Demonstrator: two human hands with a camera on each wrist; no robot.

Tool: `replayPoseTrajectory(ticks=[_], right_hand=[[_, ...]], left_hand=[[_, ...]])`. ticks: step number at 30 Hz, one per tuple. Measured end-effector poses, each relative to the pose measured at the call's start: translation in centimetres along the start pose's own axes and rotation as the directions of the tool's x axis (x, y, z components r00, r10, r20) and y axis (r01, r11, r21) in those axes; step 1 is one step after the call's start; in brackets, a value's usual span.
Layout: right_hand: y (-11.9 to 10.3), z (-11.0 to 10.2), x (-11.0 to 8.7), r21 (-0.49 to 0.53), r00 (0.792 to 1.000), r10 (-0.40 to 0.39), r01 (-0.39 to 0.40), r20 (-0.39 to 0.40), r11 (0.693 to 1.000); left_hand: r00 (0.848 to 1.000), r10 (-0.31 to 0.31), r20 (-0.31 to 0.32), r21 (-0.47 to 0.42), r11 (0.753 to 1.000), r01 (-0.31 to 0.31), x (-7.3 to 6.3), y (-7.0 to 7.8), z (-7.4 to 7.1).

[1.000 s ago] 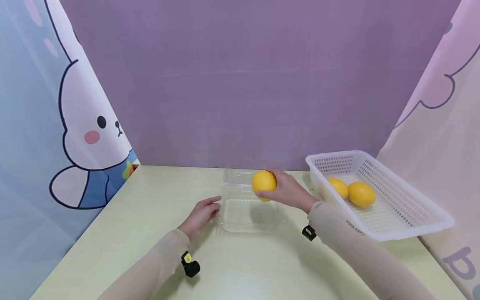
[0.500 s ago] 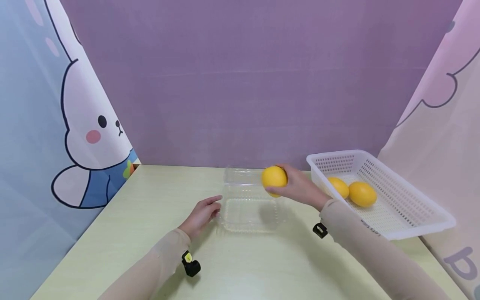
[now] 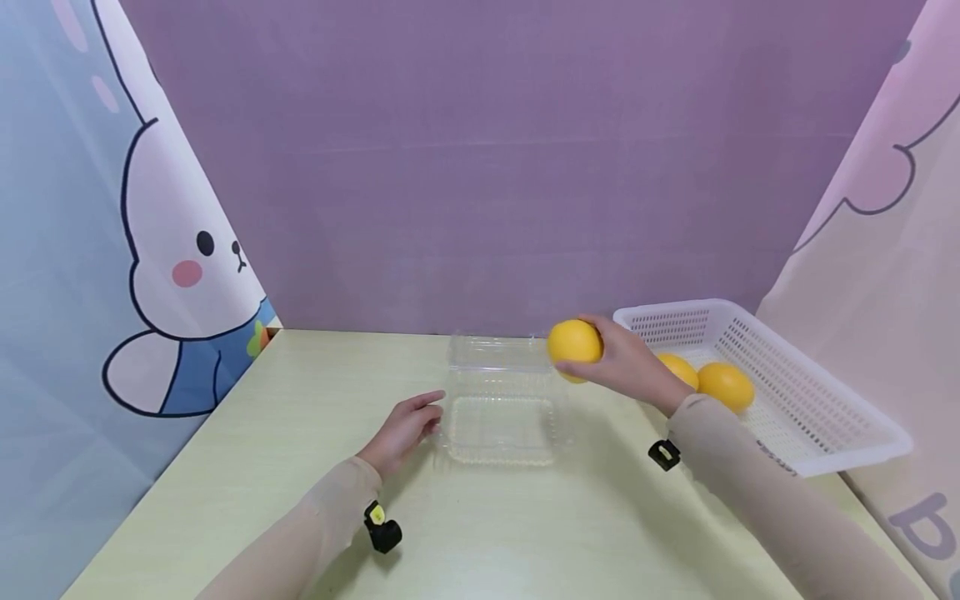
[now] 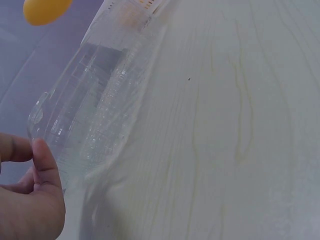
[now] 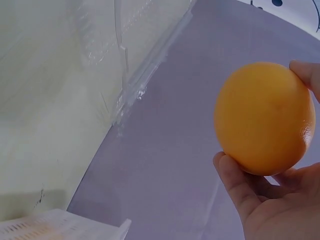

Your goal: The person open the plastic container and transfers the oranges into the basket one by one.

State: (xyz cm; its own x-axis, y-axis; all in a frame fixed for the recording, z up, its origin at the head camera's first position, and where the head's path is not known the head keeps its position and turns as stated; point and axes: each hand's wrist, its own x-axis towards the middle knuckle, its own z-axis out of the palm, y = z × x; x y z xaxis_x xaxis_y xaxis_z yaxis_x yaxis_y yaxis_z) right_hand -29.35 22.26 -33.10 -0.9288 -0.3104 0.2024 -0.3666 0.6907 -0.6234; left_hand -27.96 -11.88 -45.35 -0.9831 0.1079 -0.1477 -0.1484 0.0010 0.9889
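Note:
My right hand (image 3: pixel 626 367) grips a smooth, slightly oval yellow-orange fruit (image 3: pixel 573 348) above the table, between the clear container and the basket. In the right wrist view, thumb and fingers hold the fruit (image 5: pixel 265 119) from opposite sides. A clear plastic clamshell container (image 3: pixel 502 429) lies on the table with its lid (image 3: pixel 495 354) folded back. My left hand (image 3: pixel 402 432) is at the container's left edge. Seen from the left wrist, thumb and forefinger pinch the rim of the container (image 4: pixel 95 100).
A white perforated plastic basket (image 3: pixel 817 367) stands at the right, with two more fruits (image 3: pixel 725 387) inside, one partly hidden by my right hand. A purple backdrop (image 3: pixel 480 167) rises behind the pale wooden table (image 3: pixel 480 533). Printed cloths hang on both sides.
My right hand has moved right and slightly up with the fruit, away from over the container and toward the basket. The left hand stays at the container's edge.

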Motion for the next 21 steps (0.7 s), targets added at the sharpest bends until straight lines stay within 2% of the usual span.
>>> replayPoseTrajectory(ticks=[10, 21], right_hand=[[1.3, -1.5, -0.5, -0.009, 1.000, 0.027, -0.027, -0.009, 1.000], [2.2, -2.9, -1.2, -0.067, 0.999, 0.026, -0.028, -0.033, 0.997]], left_hand=[[1.000, -0.003, -0.002, 0.000, 1.000, 0.003, -0.1, 0.1, 0.0], [1.000, -0.005, -0.002, 0.009, 1.000, 0.005, 0.0, 0.1, 0.0]])
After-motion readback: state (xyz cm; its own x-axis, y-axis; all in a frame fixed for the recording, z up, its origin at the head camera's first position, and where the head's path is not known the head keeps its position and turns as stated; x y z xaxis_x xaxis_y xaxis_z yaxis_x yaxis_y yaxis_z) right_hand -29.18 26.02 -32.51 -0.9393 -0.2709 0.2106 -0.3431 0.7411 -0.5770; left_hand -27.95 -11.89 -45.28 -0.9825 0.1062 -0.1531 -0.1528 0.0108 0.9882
